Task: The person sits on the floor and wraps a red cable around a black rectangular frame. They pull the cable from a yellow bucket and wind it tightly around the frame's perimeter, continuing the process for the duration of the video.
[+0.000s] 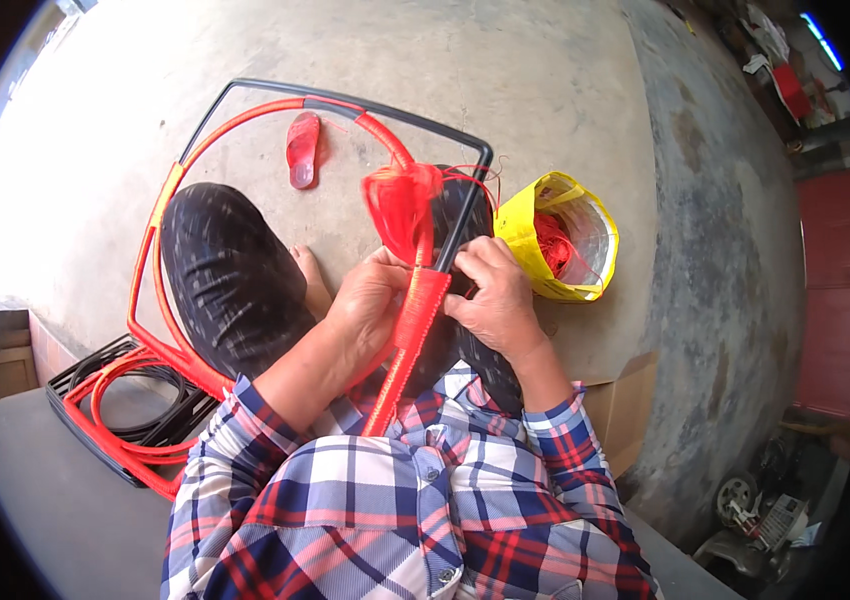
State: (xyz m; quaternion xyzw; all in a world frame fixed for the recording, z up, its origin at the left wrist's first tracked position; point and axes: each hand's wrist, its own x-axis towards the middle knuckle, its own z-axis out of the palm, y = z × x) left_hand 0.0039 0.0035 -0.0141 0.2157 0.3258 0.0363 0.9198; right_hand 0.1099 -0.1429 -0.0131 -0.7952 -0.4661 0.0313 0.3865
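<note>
A black frame [360,108] stands over my lap, with a ring inside it. Much of the ring and the frame's lower bars is wound with red cord [419,310]. My left hand [370,297] is closed against the wrapped bar from the left, its fingertips partly behind it. My right hand [497,297] is pinched close to the right side of the same bar, near where black meets red; what its fingertips hold is too small to make out. A loose bunch of red strands [400,205] hangs on the ring just above both hands.
A yellow bag [517,235] holding a red cord bundle [552,243] stands open to the right. One red slipper [302,150] lies ahead on the concrete floor. More frames and rings [135,400], red and black, are stacked at left. A cardboard piece [630,405] sits at right.
</note>
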